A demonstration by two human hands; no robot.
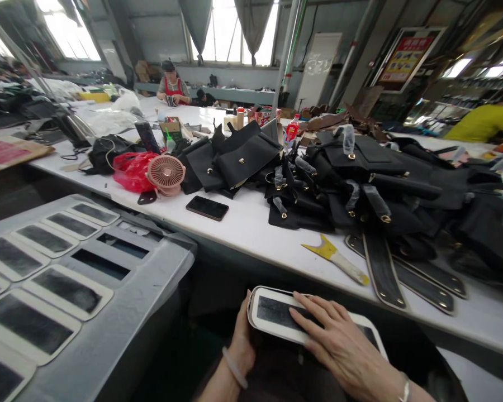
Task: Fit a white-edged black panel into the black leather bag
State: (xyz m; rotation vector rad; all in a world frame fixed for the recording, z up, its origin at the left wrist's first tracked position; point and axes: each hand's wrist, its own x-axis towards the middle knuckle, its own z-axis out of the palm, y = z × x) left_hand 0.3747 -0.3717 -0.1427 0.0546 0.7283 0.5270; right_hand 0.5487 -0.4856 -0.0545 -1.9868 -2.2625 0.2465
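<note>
A rounded, white-bordered panel (pixel 272 314) with a dark middle is held low in front of my body. It looks like a stack of more than one layer at its left end, but I cannot tell for sure. My left hand (pixel 242 341) grips that left end, with most of its fingers hidden beneath or behind it. My right hand (pixel 339 338) lies flat across the panel's top, fingers stretched out. Similar white-bordered panels (pixel 65 290) lie in rows on a grey surface (pixel 151 296) to the left.
On the white table (pixel 243 234) ahead are a phone (pixel 207 207), a pink fan (pixel 166 174), a red plastic bag (pixel 129 170), a yellow-and-white scraper-like tool (pixel 335 258), black straps (pixel 381 273) and heaped black bags (pixel 360 162). A person (pixel 172 86) sits farther back.
</note>
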